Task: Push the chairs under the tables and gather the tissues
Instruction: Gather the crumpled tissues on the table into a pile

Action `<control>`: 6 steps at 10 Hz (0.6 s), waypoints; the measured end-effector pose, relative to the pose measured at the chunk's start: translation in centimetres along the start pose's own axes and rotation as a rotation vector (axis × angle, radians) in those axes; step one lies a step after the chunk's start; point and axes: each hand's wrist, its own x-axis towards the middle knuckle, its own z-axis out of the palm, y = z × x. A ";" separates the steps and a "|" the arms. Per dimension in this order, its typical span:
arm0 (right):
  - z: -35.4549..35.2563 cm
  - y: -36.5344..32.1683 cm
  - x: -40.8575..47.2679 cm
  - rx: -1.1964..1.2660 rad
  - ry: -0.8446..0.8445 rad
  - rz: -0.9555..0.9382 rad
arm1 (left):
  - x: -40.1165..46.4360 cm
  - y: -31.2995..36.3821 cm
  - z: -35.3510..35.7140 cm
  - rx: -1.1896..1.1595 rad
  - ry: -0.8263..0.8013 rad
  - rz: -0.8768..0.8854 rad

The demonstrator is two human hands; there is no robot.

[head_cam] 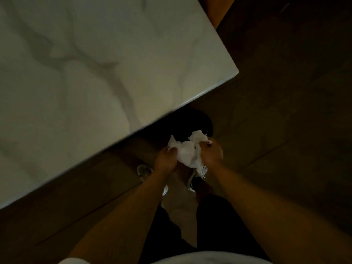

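Scene dim; dark round shape below table edge at centre hard to identify. Shoes partly hidden behind forearms. Marble-veined table fills upper left, corner jutting right; orange-brown patch at top cut off. Left hand and right hand close together at lower centre, both clamped on crumpled white tissues between them, over dark floor. No readable writing
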 end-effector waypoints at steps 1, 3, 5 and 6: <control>0.3 1.4 6.4 0.017 0.011 0.065 | 5.4 0.8 3.2 0.031 -0.002 0.017; 2.0 5.7 16.0 0.068 -0.026 0.168 | 15.1 -0.4 8.3 -0.015 -0.021 -0.144; 4.3 8.9 22.5 0.058 -0.152 0.259 | 21.1 -1.0 10.6 -0.097 -0.098 -0.154; 5.0 9.3 24.1 0.065 -0.175 0.270 | 22.6 -1.9 11.1 -0.080 -0.116 -0.155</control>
